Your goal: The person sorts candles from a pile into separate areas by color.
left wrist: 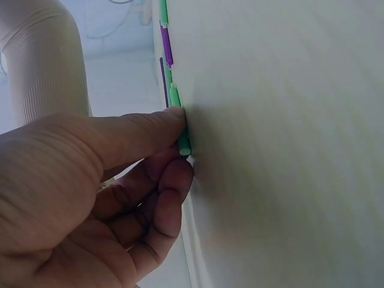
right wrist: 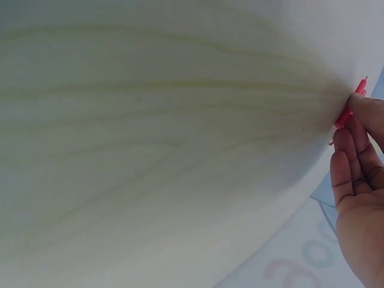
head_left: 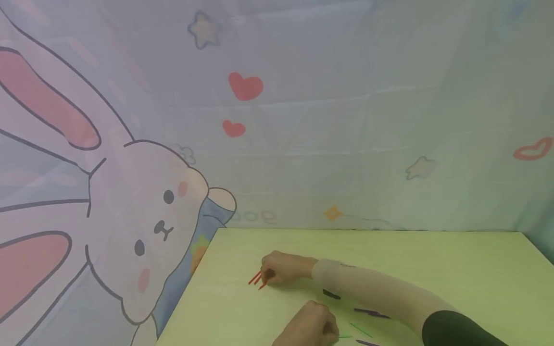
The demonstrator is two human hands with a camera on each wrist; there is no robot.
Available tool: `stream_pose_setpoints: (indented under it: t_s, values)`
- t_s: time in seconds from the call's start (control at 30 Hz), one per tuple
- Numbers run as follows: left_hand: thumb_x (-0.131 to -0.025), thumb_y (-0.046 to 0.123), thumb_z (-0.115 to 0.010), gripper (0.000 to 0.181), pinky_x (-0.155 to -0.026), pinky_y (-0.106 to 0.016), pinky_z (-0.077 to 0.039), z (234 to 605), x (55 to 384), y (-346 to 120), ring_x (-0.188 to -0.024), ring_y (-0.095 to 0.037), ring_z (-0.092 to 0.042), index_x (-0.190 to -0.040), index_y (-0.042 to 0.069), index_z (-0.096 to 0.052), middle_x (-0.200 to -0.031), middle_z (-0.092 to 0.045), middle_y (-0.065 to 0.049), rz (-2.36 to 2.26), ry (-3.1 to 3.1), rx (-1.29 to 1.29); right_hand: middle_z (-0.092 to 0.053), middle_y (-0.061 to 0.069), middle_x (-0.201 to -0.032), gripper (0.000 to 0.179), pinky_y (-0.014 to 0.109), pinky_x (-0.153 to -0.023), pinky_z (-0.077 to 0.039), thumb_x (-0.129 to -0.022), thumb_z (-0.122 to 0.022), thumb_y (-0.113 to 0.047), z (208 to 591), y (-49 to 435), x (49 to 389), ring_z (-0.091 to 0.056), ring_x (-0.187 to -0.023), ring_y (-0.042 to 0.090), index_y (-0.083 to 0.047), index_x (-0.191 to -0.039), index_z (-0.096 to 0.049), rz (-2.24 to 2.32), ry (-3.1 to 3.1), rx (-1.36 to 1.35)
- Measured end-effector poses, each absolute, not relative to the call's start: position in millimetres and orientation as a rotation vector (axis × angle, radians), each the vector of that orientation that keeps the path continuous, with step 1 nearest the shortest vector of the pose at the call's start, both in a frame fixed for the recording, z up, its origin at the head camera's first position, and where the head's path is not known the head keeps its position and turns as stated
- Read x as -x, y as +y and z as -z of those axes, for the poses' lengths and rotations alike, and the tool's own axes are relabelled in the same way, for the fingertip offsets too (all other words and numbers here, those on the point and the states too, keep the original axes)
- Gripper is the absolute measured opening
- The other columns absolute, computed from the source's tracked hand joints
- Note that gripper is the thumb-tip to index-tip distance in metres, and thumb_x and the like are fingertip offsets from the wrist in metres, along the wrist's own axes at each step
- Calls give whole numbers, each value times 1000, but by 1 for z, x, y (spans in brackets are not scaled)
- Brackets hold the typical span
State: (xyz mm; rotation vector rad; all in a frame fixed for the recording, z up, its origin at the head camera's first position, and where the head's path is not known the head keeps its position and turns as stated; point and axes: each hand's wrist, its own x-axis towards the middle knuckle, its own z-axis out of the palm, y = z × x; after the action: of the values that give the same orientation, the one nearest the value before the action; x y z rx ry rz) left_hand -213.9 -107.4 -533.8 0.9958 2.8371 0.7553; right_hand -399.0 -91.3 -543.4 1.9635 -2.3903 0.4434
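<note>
In the head view, my right hand (head_left: 283, 268) is at the left part of the table, pinching a thin red pen (head_left: 263, 285). Its pointed tip shows in the right wrist view, where the thumb and fingers grip the red pen (right wrist: 345, 115). Two more red pens (head_left: 254, 278) lie beside that hand. My left hand (head_left: 310, 324), nearer the front edge, pinches a green pen (left wrist: 183, 144) between thumb and fingers, low against the tabletop. Beyond it lie another green pen (head_left: 361, 330) and purple pens (head_left: 372, 313), partly beneath the right forearm.
The pale yellow-green table (head_left: 476, 269) reaches back to a hanging cloth (head_left: 324, 144) printed with a rabbit and hearts. A small dark object (head_left: 332, 294) shows below the right sleeve (head_left: 376, 288). Another purple pen (head_left: 367, 342) is at the bottom edge of the head view.
</note>
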Motion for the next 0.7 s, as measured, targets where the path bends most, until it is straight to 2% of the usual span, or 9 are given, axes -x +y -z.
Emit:
stream_pose_setpoints:
  t_s: [0.7]
  values:
    - [-73, 2, -78, 19, -57, -6, -44, 536, 217, -108, -58, 19, -48, -74, 21, -80, -66, -66, 23, -774, 2816, -980, -63, -16, -87, 7, 5, -72, -44, -96, -76, -17, 545, -89, 400, -53, -79, -8, -23, -96, -80, -473, -2392, -1934]
